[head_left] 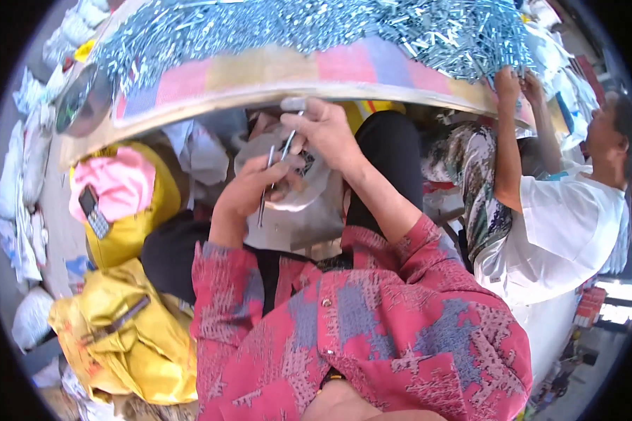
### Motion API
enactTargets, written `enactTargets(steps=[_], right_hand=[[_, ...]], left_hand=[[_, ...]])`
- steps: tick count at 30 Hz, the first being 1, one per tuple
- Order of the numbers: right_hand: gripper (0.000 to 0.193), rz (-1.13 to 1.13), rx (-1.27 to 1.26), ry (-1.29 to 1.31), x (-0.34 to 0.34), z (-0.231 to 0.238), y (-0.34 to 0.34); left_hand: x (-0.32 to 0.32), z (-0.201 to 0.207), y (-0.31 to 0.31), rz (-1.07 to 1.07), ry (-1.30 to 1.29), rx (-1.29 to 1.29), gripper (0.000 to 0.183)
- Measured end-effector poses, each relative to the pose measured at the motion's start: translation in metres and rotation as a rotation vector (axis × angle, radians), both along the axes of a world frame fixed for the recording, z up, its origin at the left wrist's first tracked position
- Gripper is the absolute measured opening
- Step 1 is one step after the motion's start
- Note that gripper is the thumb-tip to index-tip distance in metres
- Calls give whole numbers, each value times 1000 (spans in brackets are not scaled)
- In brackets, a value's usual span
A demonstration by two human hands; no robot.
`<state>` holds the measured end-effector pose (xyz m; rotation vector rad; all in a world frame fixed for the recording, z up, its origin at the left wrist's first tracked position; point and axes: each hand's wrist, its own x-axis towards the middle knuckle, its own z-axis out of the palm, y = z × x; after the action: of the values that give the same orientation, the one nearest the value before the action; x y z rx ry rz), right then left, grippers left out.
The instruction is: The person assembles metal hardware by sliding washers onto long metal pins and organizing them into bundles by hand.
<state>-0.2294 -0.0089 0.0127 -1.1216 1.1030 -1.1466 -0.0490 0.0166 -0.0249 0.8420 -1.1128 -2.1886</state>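
Observation:
My left hand (249,188) is closed round a slim metal rod (262,214), whose lower end sticks out beneath the fingers. Just above and to its right, my right hand (326,133) pinches a second thin metal rod (288,143); a pale covering wraps one of its fingertips. Both rods look like long screws, but blur hides their detail. The hands are close together over a whitish bag or sack (319,186) in front of my lap. Beyond them, a large heap of shiny metal screw-like pieces (309,28) lies on the table.
A checked pastel cloth (260,70) covers the table, whose wooden edge (211,109) curves before me. To the left are a dark bowl (84,102), a yellow bag with pink cloth (116,179) and a phone (93,210). A co-worker (562,224) on the right handles pieces at the heap.

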Motion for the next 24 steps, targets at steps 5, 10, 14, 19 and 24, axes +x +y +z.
enactTargets(steps=[5,10,14,19,24], right_hand=[[18,-36,-56,73,-33,23,-24],[21,-418,-372,732,-111,23,-98],[27,-571,-776,1217,-169,-6,-169],[29,-409,-660,1528,-174,1,-180],[23,-326,-742,1484,-181,-3,-169]], left_hand=[[-13,-3,-2,106,97,12,26],[-13,-1,-5,146,-3,70,26],[-17,-1,-10,111,-7,98,26],[-17,0,-8,132,-27,118,24],[-20,4,-7,134,-43,106,23]])
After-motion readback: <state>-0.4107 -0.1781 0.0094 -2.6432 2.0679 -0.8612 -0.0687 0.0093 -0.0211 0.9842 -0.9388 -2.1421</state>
